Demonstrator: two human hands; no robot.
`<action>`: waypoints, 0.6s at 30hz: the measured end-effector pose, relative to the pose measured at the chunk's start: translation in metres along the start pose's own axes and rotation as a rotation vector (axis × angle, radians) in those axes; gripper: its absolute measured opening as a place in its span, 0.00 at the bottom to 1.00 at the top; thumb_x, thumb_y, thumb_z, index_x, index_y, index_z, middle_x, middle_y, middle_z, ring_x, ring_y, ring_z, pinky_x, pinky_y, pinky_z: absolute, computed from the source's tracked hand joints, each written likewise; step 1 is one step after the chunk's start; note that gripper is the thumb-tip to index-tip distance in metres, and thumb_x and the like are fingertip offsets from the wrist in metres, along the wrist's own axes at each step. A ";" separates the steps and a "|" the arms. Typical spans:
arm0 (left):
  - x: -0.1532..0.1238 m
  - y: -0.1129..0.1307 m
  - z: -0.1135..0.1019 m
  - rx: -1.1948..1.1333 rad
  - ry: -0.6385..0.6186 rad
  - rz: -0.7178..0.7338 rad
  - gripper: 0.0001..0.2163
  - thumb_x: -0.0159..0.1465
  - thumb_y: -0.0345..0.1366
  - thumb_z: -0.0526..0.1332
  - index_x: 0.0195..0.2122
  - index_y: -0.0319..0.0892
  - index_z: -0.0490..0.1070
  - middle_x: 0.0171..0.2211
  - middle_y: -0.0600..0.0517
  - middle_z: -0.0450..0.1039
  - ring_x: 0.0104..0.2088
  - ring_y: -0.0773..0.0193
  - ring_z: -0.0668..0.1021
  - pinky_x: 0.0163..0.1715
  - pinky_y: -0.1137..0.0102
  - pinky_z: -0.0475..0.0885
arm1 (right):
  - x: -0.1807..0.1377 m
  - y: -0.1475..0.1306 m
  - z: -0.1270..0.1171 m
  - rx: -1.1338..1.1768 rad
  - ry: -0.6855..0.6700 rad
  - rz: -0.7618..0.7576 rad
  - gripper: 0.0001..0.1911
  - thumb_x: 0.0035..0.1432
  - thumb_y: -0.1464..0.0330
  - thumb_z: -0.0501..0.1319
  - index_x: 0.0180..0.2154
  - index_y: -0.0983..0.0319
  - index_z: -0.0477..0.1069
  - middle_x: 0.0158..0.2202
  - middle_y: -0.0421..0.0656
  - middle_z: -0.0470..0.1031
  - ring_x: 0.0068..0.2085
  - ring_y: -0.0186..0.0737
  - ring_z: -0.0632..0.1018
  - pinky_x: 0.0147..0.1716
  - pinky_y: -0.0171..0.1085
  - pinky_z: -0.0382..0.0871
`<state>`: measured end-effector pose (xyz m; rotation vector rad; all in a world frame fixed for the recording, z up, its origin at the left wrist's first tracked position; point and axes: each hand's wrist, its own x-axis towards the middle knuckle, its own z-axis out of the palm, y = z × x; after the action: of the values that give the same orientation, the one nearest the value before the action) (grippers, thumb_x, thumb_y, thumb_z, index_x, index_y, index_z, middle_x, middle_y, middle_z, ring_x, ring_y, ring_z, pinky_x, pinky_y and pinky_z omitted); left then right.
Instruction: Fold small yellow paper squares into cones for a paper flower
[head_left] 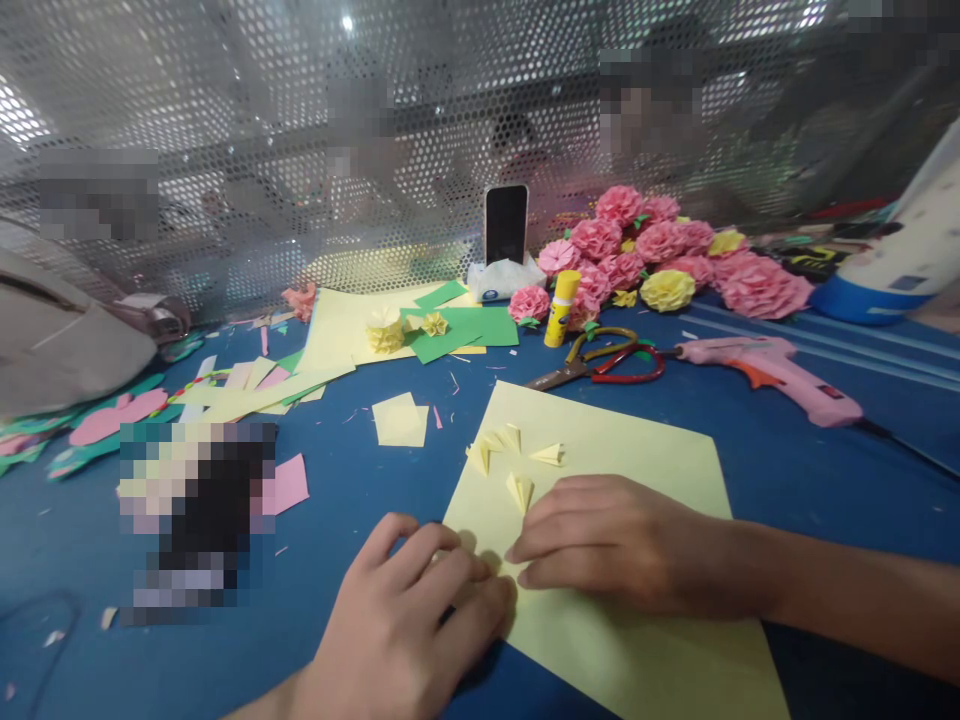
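Note:
A large pale yellow paper sheet (622, 460) lies on the blue table (360, 500) in front of me. My left hand (409, 615) rests at the sheet's near left corner with its fingers curled and pressed together. My right hand (607, 540) lies on the sheet, fingers closed and pressing down beside the left. What the fingers pinch is hidden. Several small folded yellow paper pieces (502, 450) sit on the sheet just beyond my fingertips.
Scissors (592, 365), a pink glue gun (772, 370) and a yellow glue stick (561, 308) lie beyond the sheet. Pink and yellow paper flowers (660, 255) pile at the back beside an upright phone (505, 225). Paper scraps (401, 420) spread left. A perforated metal screen (300, 150) stands behind.

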<state>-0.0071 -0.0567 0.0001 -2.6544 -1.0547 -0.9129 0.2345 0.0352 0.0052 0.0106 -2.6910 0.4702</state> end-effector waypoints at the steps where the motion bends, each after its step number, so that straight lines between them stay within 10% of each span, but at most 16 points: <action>1: 0.000 -0.001 0.000 0.021 0.000 0.012 0.09 0.72 0.30 0.56 0.40 0.40 0.77 0.35 0.54 0.80 0.38 0.62 0.77 0.38 0.64 0.62 | 0.001 -0.001 0.000 -0.026 0.005 0.016 0.19 0.75 0.72 0.44 0.49 0.65 0.73 0.48 0.48 0.79 0.50 0.38 0.77 0.51 0.40 0.70; 18: 0.002 -0.002 -0.006 0.083 -0.016 0.067 0.17 0.76 0.30 0.49 0.40 0.41 0.78 0.37 0.55 0.82 0.38 0.64 0.78 0.39 0.66 0.63 | 0.002 -0.002 -0.001 -0.067 0.008 -0.003 0.18 0.75 0.73 0.45 0.48 0.66 0.73 0.48 0.47 0.79 0.50 0.38 0.77 0.49 0.39 0.71</action>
<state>-0.0101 -0.0561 0.0065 -2.6165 -0.9785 -0.8183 0.2327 0.0337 0.0073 -0.0055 -2.6969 0.3785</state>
